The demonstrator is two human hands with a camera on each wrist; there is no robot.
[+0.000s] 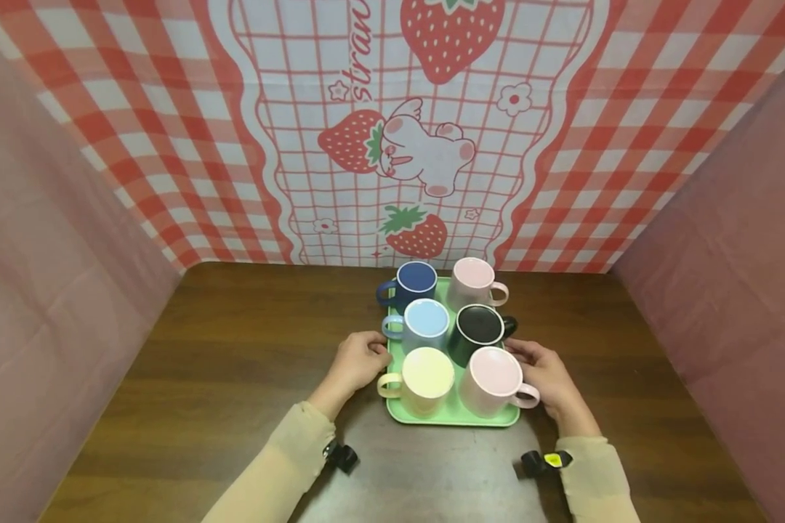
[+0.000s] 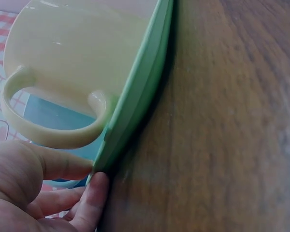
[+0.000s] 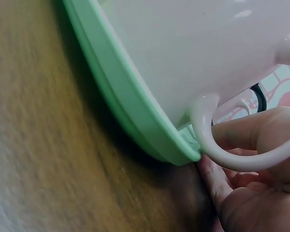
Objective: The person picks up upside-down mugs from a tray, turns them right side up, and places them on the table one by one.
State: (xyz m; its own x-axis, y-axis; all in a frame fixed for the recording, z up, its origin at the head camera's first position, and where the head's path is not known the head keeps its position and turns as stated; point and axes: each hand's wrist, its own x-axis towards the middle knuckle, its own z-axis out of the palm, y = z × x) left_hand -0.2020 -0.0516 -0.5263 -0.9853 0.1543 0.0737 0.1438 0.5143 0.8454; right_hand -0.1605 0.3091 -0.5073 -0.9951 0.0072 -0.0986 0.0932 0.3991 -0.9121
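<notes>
A light green tray (image 1: 454, 415) bears several mugs in two columns. On its left are a dark blue mug (image 1: 416, 277), a light blue mug (image 1: 427, 319) and a yellow mug (image 1: 427, 374). A pink mug (image 1: 474, 274), a black mug (image 1: 480, 325) and a nearer pink mug (image 1: 495, 374) fill the right side. My left hand (image 1: 358, 359) pinches the tray's left rim between thumb and fingers, below the yellow handle in the left wrist view. At the right rim, my right hand (image 3: 266, 179) grips the tray, partly hidden behind the pink handle.
Brown wooden table (image 1: 248, 349) surrounds the tray. A red-and-white checked strawberry cloth (image 1: 419, 131) hangs behind it. Pink cloth walls (image 1: 726, 254) stand on both sides. Small black cameras (image 1: 343, 457) sit at the wrists.
</notes>
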